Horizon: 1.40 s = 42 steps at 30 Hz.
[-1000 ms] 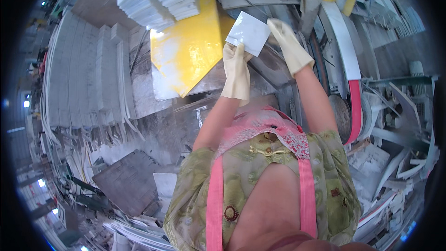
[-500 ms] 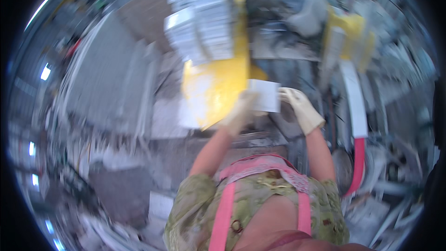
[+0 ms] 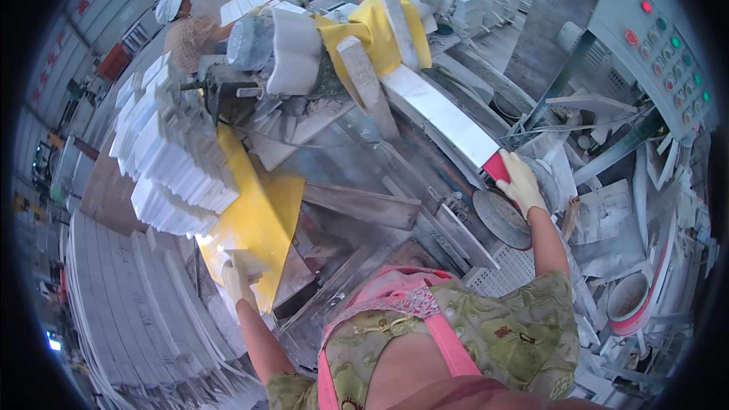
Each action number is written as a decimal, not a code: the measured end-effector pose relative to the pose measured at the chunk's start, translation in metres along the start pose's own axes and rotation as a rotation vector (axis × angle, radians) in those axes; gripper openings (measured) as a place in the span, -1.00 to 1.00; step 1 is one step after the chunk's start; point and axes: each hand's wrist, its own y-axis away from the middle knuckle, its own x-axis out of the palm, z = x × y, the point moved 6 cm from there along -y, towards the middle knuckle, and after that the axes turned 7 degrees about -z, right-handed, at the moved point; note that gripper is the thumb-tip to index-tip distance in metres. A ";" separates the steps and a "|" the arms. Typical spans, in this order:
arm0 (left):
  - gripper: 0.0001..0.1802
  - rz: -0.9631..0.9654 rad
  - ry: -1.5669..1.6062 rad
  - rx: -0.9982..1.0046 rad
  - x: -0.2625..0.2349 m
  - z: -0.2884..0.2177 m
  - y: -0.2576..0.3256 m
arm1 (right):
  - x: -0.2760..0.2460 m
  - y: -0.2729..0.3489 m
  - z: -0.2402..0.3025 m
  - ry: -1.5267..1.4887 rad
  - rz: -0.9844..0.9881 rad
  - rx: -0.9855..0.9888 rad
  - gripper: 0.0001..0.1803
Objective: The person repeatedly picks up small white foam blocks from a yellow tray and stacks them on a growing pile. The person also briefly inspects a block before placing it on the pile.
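Note:
My left hand [image 3: 237, 279], in a cream glove, is at the lower left, closed on a white tile [image 3: 250, 260] over a yellow sheet [image 3: 269, 209]. Part of the tile is hidden by the fingers. On the right, my gloved right hand [image 3: 521, 184] rests at the red end [image 3: 497, 167] of a long, narrow belt. Its thumb and fingers are apart, with the red surface between them. White pieces in a row [image 3: 444, 114] lie along the belt, up to that red part. Beyond my left hand rises a tall stack of white tiles [image 3: 175, 159].
A control panel with coloured buttons [image 3: 664, 49] stands at the upper right. A round grey disc [image 3: 501, 219] sits below the belt's end. Long grey slabs [image 3: 129, 296] fill the left side. Another person [image 3: 190, 38] is at the far left. A bucket [image 3: 629, 300] stands at the right.
The view has turned right. My hands, together at a white tile before, are now wide apart: the left with a tile over the yellow sheet, the right at the belt's red end.

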 end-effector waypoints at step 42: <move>-0.59 -0.069 -0.069 -0.117 0.009 0.034 -0.039 | 0.056 -0.139 0.079 0.313 -0.050 -0.524 -0.35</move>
